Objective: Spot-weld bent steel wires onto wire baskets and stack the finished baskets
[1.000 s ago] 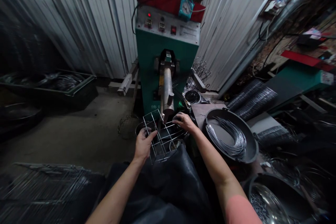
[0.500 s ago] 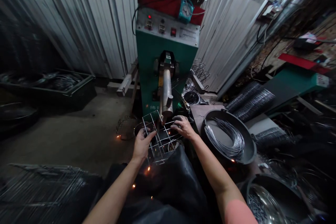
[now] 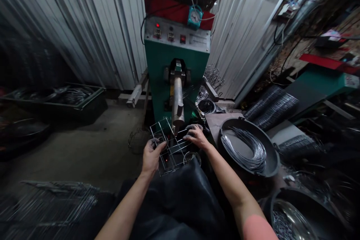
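Note:
A small wire rack (image 3: 172, 150) of thin crossed metal rods is held under the metal arm (image 3: 177, 99) of a green spot welding machine (image 3: 157, 60). My left hand (image 3: 152, 154) pinches the rack's left side between thumb and fingers. On its right side, my right hand (image 3: 196, 136) is closed at the end of the rods, with dark, dirty fingertips. The electrode tip at the arm's lower end meets the rack between my hands; the exact contact is too small to make out. A dark apron (image 3: 180, 198) covers my lap just below.
At right, a black pan (image 3: 274, 163) holds a coil of wire (image 3: 257, 153); lower, another pan holds a metal bowl (image 3: 295, 217) of small parts. Stacked wire racks (image 3: 64, 198) lie at lower left. A green bin (image 3: 81, 108) stands farther back.
The bright orange sparks around the rack and apron have faded, leaving one small red glow. Both hands keep their hold on the rack. The camera view has tilted slightly.

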`<state>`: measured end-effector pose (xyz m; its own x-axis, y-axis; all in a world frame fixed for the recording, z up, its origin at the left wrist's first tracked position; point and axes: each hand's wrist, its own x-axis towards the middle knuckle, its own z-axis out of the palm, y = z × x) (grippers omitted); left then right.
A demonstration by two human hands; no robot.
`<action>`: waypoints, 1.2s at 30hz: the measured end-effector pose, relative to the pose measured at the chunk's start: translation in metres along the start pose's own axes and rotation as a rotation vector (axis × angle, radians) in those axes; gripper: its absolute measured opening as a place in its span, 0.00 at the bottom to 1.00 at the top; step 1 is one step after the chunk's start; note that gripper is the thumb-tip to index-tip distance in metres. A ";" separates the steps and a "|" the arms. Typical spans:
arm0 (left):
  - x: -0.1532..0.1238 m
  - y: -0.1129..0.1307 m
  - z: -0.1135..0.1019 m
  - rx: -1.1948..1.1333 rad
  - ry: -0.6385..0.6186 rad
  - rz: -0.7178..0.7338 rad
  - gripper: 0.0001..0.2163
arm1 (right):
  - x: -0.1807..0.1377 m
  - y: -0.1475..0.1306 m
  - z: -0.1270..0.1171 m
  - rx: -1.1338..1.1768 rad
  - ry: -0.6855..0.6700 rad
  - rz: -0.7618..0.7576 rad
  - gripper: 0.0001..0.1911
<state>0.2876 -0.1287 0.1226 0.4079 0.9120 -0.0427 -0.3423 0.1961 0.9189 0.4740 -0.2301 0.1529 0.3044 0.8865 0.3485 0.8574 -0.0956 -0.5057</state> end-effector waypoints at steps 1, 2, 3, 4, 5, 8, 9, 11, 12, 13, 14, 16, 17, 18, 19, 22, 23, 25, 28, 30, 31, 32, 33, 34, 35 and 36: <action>0.001 0.000 0.000 0.000 0.006 0.002 0.16 | 0.002 0.000 0.000 -0.002 -0.006 0.001 0.11; 0.002 0.000 0.001 -0.004 0.013 0.004 0.16 | 0.004 0.000 0.000 -0.005 -0.014 0.005 0.11; 0.003 -0.001 0.001 -0.011 0.019 0.005 0.16 | 0.005 0.000 0.001 -0.010 -0.020 0.009 0.11; 0.004 -0.001 0.001 -0.022 0.024 0.002 0.17 | 0.007 0.000 0.001 -0.017 -0.025 0.014 0.12; 0.005 -0.001 0.002 -0.035 0.028 -0.004 0.17 | 0.008 0.000 0.001 -0.026 -0.028 0.015 0.12; 0.007 -0.001 0.003 -0.052 0.039 -0.016 0.17 | 0.012 0.000 0.002 -0.053 -0.031 0.004 0.12; 0.007 -0.002 0.003 -0.051 0.044 -0.015 0.17 | 0.013 0.000 0.003 -0.058 -0.033 -0.001 0.12; 0.009 -0.002 0.003 -0.049 0.048 -0.016 0.18 | 0.015 0.000 0.003 -0.061 -0.040 -0.007 0.12; 0.009 -0.002 0.003 -0.050 0.047 -0.021 0.18 | 0.016 0.000 0.004 -0.061 -0.042 -0.007 0.12; 0.010 -0.002 0.003 -0.051 0.045 -0.026 0.18 | 0.017 0.000 0.004 -0.062 -0.044 -0.005 0.12; 0.011 -0.002 0.003 -0.052 0.042 -0.032 0.18 | 0.018 0.000 0.004 -0.065 -0.044 -0.002 0.12; 0.013 -0.001 0.003 -0.058 0.037 -0.048 0.19 | 0.021 0.001 0.004 -0.070 -0.042 0.007 0.12; 0.014 0.000 0.003 -0.064 0.034 -0.056 0.19 | 0.023 0.002 0.004 -0.071 -0.042 0.011 0.12; 0.015 0.000 0.004 -0.071 0.030 -0.064 0.20 | 0.024 0.002 0.005 -0.070 -0.044 0.014 0.12; 0.017 0.000 0.004 -0.078 0.025 -0.073 0.20 | 0.026 0.003 0.005 -0.067 -0.046 0.016 0.12; 0.021 -0.001 0.005 -0.105 0.016 -0.095 0.21 | 0.029 0.007 0.006 -0.047 -0.051 0.018 0.13; 0.022 -0.001 0.005 -0.113 0.013 -0.104 0.21 | 0.030 0.008 0.006 -0.040 -0.051 0.018 0.13; 0.024 -0.003 0.005 -0.117 0.012 -0.115 0.21 | 0.030 0.010 0.007 -0.030 -0.049 0.021 0.13; 0.025 -0.004 0.004 -0.094 0.009 -0.114 0.20 | 0.030 0.010 0.008 -0.029 -0.048 0.026 0.14; 0.026 -0.004 0.002 -0.071 -0.006 -0.105 0.20 | 0.030 0.007 0.008 -0.037 -0.059 0.037 0.15; 0.026 -0.004 0.002 -0.060 -0.015 -0.108 0.20 | 0.030 0.006 0.007 -0.042 -0.066 0.045 0.15; 0.026 -0.004 0.001 -0.048 -0.021 -0.112 0.21 | 0.030 0.005 0.006 -0.046 -0.071 0.057 0.15; 0.026 -0.004 0.001 -0.039 -0.022 -0.116 0.21 | 0.029 0.003 0.006 -0.051 -0.076 0.069 0.15; 0.026 -0.004 0.000 -0.034 -0.022 -0.120 0.21 | 0.029 0.002 0.005 -0.054 -0.080 0.078 0.15; 0.027 -0.004 0.000 -0.032 -0.022 -0.123 0.22 | 0.029 0.001 0.004 -0.058 -0.084 0.085 0.14; 0.027 -0.004 0.000 -0.030 -0.023 -0.123 0.22 | 0.029 0.001 0.004 -0.061 -0.086 0.089 0.14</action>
<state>0.3003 -0.1053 0.1175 0.4672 0.8722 -0.1448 -0.3140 0.3167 0.8950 0.4816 -0.2027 0.1594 0.3457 0.9087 0.2341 0.8532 -0.2006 -0.4814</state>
